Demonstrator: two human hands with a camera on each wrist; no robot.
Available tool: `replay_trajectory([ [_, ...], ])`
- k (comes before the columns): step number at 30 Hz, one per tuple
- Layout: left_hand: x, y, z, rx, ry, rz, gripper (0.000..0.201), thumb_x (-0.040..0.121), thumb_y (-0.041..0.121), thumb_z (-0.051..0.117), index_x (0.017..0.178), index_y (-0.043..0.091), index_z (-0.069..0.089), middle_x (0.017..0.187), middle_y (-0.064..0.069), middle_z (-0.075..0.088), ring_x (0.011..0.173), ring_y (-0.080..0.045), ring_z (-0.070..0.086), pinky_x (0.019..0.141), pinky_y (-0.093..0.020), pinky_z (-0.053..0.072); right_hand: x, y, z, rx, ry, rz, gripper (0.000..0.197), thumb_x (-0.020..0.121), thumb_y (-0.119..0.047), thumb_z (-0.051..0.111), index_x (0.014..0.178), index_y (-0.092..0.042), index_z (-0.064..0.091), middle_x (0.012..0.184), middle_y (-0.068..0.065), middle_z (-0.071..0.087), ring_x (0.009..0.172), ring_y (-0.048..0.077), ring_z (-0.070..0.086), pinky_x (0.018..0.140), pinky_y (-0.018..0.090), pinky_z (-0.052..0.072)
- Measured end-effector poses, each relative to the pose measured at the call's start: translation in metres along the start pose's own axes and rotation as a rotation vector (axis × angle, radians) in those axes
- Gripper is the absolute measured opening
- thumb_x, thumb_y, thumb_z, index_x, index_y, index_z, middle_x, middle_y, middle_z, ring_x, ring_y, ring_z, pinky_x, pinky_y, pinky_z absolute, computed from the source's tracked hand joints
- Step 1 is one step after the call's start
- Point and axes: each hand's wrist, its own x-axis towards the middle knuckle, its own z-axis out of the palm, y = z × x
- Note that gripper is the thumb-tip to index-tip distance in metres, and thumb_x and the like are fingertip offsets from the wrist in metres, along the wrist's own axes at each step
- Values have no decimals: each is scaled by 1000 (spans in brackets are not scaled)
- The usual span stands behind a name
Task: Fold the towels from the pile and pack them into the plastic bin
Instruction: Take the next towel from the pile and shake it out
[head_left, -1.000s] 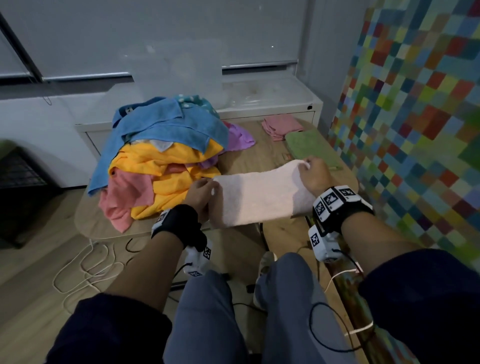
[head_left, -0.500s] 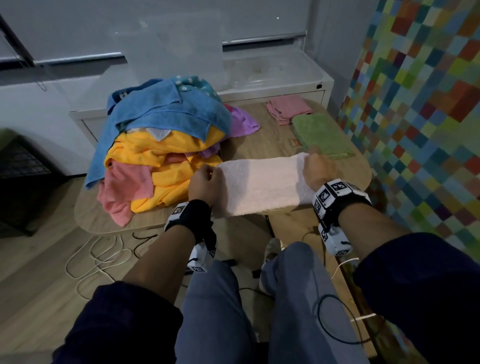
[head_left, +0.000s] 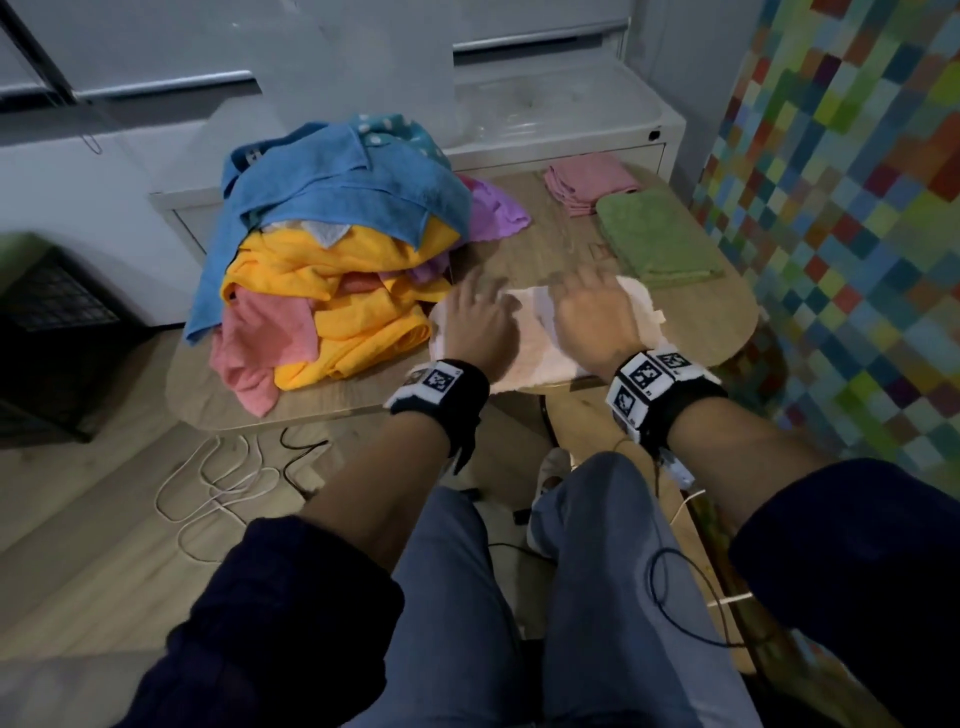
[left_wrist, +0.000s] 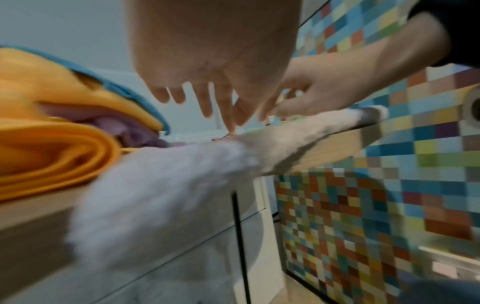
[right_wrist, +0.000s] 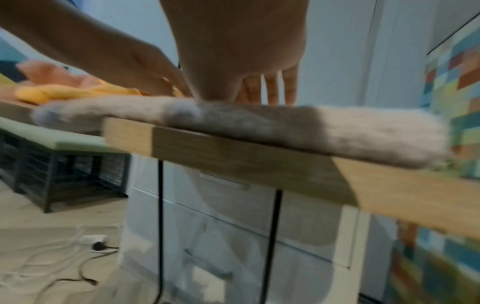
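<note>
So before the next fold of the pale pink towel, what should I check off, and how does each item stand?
1. Pale pink towel lies flat on the table: ok.
2. Left hand and right hand rest on it with straight fingers: ok.
3. Near edge stays on the table: not ok, it overhangs.
4. Pile is clear of the towel: cannot tell.
5. Plastic bin within reach: cannot tell.
</note>
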Motion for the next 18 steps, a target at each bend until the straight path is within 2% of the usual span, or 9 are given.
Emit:
replay_trajectory([
  [2, -2, 17, 10, -107, -144, 71, 45, 99, 23, 31, 143, 15, 33, 153, -3, 28, 144, -27, 13, 115, -44, 8, -4, -14, 7, 169, -70, -13, 35, 91, -19, 47, 122, -6, 56, 130, 14, 55, 125, 28, 46, 108, 42, 29],
  [4, -6, 19, 19, -220, -230, 49, 49, 101, 24, 26, 148, 15, 19, 157, -1, 16, 145, -26, 8, 117, -46, 3, -9, -16, 13, 350, -163, 77, 44, 97, -18, 34, 141, -10, 38, 150, 7, 35, 141, 22, 25, 116, 38, 14],
  [6, -10, 11, 25, -211, -233, 36, 50, 102, 30, 22, 150, 18, 13, 159, 1, 8, 146, -23, 2, 117, -44, -1, -14, -11, 17, 385, -224, 121, 48, 101, -25, 26, 148, -15, 25, 157, 0, 19, 146, 17, 11, 118, 37, 5],
  [9, -15, -4, 29, -203, -218, -15, 52, 102, 36, 19, 150, 19, 9, 159, 1, 3, 146, -22, -3, 117, -43, -4, -22, 4, 22, 354, -264, 162, 52, 102, -32, 22, 151, -17, 17, 159, -2, 11, 147, 16, 4, 119, 38, -1],
  [14, -28, -26, 33, -183, -202, -57, 52, 102, 39, 14, 151, 23, 4, 159, 3, -1, 146, -20, -6, 118, -43, -4, -39, 39, 24, 367, -270, 308, 51, 102, -32, 20, 150, -16, 19, 159, 0, 11, 146, 21, 7, 118, 41, 4],
  [16, -30, -29, 33, -197, -221, -64, 53, 101, 40, 13, 151, 23, 2, 159, 3, -4, 146, -20, -8, 117, -43, -4, -43, 46, 16, 330, -212, 345, 48, 101, -30, 26, 145, -13, 31, 154, 10, 23, 141, 30, 22, 113, 45, 19],
  [18, -28, -28, 31, -209, -240, -70, 54, 101, 41, 12, 150, 23, 0, 159, 2, -6, 146, -21, -9, 117, -43, -4, -45, 45, 5, 229, -110, 472, 42, 98, -29, 38, 131, -4, 46, 137, 22, 42, 125, 37, 40, 99, 46, 34],
])
